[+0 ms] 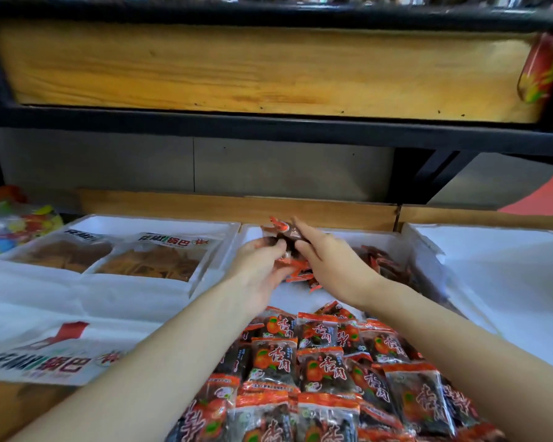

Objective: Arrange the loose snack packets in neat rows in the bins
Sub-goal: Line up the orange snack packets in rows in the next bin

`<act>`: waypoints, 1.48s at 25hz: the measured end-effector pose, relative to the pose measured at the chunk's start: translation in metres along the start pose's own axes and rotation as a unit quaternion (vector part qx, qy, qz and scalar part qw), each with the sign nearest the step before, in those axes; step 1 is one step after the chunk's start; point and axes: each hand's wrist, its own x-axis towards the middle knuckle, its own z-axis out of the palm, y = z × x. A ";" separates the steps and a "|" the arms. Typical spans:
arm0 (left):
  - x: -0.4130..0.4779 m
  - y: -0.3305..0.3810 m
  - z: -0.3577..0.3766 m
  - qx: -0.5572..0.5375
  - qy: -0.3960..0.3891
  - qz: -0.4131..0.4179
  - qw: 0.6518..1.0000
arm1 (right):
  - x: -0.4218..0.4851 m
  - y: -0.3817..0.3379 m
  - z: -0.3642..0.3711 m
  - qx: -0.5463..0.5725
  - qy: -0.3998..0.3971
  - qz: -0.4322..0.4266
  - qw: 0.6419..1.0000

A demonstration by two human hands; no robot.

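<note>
Both hands reach to the far end of the middle white bin [396, 242]. My left hand [256, 263] grips a bunch of small orange-and-dark snack packets [280, 236] from below. My right hand [326, 260] lies against the same bunch from the right, fingers mostly straight and the thumb under it. More loose packets [380, 263] lie heaped at the bin's far right. At the near end, several packets [320, 365] of the same kind lie face up in overlapping rows.
The white bin on the left [154, 285] holds two clear bags of brown crisps [154, 261]. A white bin [505, 266] stands on the right. A wooden shelf [262, 68] with a black frame overhangs the back. Colourful sweets [16, 224] sit at far left.
</note>
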 end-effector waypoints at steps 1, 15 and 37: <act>-0.008 0.000 0.000 -0.011 -0.025 -0.001 1.000 | -0.002 -0.002 -0.001 -0.013 -0.027 0.007 1.000; -0.041 -0.008 -0.021 0.076 0.066 0.029 0.995 | -0.050 -0.026 0.009 0.060 0.008 -0.048 0.997; -0.040 -0.008 -0.034 0.157 0.057 0.066 0.984 | -0.003 0.096 0.020 -0.056 -0.165 0.260 0.950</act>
